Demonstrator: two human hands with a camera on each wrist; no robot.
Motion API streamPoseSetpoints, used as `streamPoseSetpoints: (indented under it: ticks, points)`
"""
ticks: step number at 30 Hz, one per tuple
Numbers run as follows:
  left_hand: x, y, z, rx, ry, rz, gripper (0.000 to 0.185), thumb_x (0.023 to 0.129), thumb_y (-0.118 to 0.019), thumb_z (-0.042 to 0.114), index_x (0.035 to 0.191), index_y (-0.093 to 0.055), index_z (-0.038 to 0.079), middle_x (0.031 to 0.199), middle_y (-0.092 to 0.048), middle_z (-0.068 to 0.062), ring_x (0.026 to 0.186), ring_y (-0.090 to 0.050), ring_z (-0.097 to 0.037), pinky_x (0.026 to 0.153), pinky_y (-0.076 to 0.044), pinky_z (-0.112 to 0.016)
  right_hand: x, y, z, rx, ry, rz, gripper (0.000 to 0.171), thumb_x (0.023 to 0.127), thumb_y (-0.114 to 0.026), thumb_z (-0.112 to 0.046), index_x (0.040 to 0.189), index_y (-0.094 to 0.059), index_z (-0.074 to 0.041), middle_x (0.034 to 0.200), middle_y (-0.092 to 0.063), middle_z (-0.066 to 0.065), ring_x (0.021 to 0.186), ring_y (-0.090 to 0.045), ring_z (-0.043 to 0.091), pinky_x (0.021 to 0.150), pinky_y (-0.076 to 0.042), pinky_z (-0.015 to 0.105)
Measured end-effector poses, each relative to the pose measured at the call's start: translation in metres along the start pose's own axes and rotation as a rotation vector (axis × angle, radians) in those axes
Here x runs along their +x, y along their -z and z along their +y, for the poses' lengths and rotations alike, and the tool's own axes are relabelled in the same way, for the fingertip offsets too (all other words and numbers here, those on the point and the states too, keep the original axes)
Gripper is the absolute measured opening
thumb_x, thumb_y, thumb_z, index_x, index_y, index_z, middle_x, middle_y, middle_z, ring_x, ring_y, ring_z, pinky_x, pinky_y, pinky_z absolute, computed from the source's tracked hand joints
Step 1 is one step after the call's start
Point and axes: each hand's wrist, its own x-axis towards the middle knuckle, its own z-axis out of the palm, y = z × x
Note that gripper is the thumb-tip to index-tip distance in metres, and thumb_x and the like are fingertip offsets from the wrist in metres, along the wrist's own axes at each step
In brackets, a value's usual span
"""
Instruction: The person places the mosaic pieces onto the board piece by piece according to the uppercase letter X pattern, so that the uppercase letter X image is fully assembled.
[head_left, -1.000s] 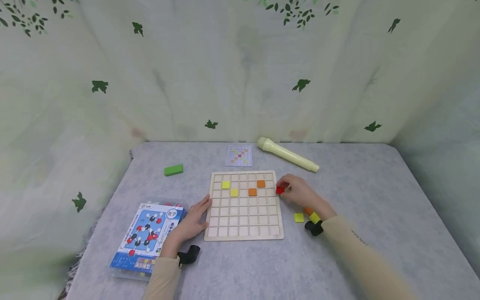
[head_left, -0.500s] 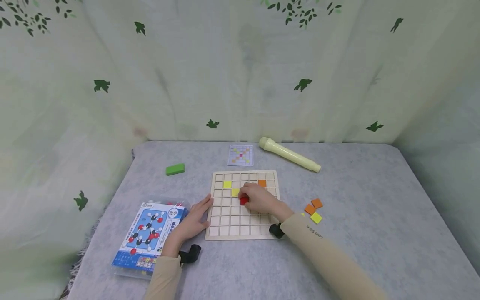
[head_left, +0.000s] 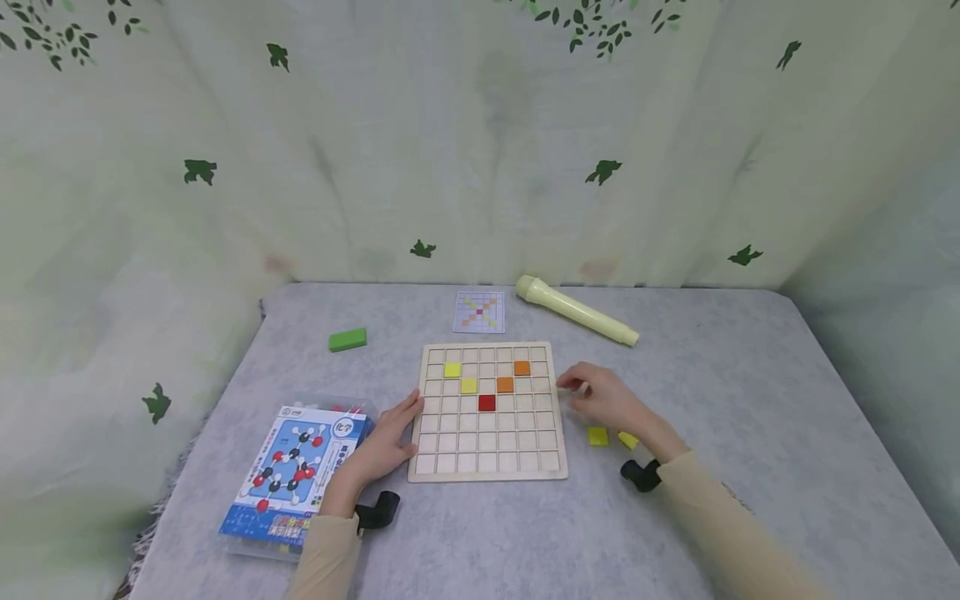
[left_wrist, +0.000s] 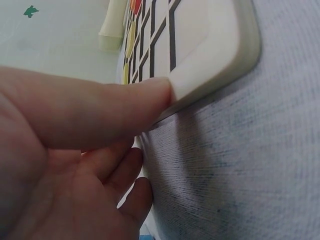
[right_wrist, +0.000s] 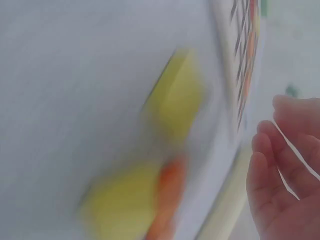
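Note:
On the table lies a wooden grid board (head_left: 446, 443) bearing two yellow tiles (head_left: 468, 386), two orange tiles (head_left: 505, 384) and one red tile (head_left: 487, 402). My left hand (head_left: 381, 442) rests along its left edge, fingers extended; the left wrist view has the thumb (left_wrist: 105, 112) against the rim. Just off the board's right side hovers my right hand (head_left: 603, 400), fingers loosely bent with nothing between them. Below it on the cloth are two loose yellow tiles (head_left: 597, 436). Blurred orange (right_wrist: 170, 185) shows beside a yellow tile in the right wrist view.
Behind the board lie a small pattern card (head_left: 479, 326) and a pale yellow microphone-shaped stick (head_left: 577, 311). A green block (head_left: 347, 339) sits at back left. Beside my left forearm is a clear case with a molecule-model cover (head_left: 292, 467).
My right hand carried the red tile onto the board, left it in a square near the middle, then moved back right past the board's edge. The left hand stayed in place.

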Motion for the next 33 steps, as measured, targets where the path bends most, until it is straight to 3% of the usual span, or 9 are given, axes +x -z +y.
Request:
streamPoseSetpoints:
  ticks: [7, 15, 25, 33]
  points:
    - [-0.002, 0.0, -0.001, -0.003, -0.011, 0.002, 0.066, 0.083, -0.055, -0.003, 0.141, -0.024, 0.0, 0.15, -0.01, -0.009, 0.133, -0.011, -0.033, 0.102, -0.018, -0.051, -0.05, 0.032, 0.039, -0.011, -0.049, 0.071, 0.023, 0.078, -0.066, -0.003, 0.101, -0.062, -0.005, 0.095, -0.061, 0.004, 0.083, -0.054, 0.018, 0.069, -0.046, 0.033]
    - [-0.003, -0.001, -0.003, -0.011, -0.024, -0.001, 0.067, 0.082, -0.056, -0.003, 0.141, -0.023, -0.001, 0.149, -0.01, -0.01, 0.134, -0.008, -0.033, 0.103, -0.015, -0.053, -0.088, 0.027, 0.056, -0.011, -0.02, 0.026, 0.022, 0.077, -0.069, -0.007, 0.098, -0.062, -0.011, 0.094, -0.059, -0.003, 0.083, -0.055, 0.013, 0.069, -0.047, 0.029]
    - [-0.002, -0.001, -0.004, 0.005, -0.027, 0.007, 0.066, 0.082, -0.055, -0.003, 0.141, -0.025, 0.0, 0.149, -0.011, -0.009, 0.133, -0.013, -0.033, 0.102, -0.019, -0.051, -0.085, 0.013, 0.049, -0.157, -0.028, 0.056, 0.025, 0.07, -0.074, -0.006, 0.088, -0.057, -0.012, 0.084, -0.05, -0.004, 0.072, -0.047, 0.01, 0.061, -0.043, 0.024]
    - [-0.001, 0.0, -0.003, -0.015, -0.026, 0.005, 0.066, 0.082, -0.055, -0.004, 0.141, -0.025, 0.0, 0.149, -0.011, -0.009, 0.133, -0.011, -0.032, 0.102, -0.018, -0.051, -0.085, 0.012, 0.051, -0.136, -0.045, 0.066, 0.025, 0.072, -0.073, -0.008, 0.091, -0.057, -0.011, 0.086, -0.05, -0.003, 0.074, -0.047, 0.011, 0.063, -0.043, 0.025]
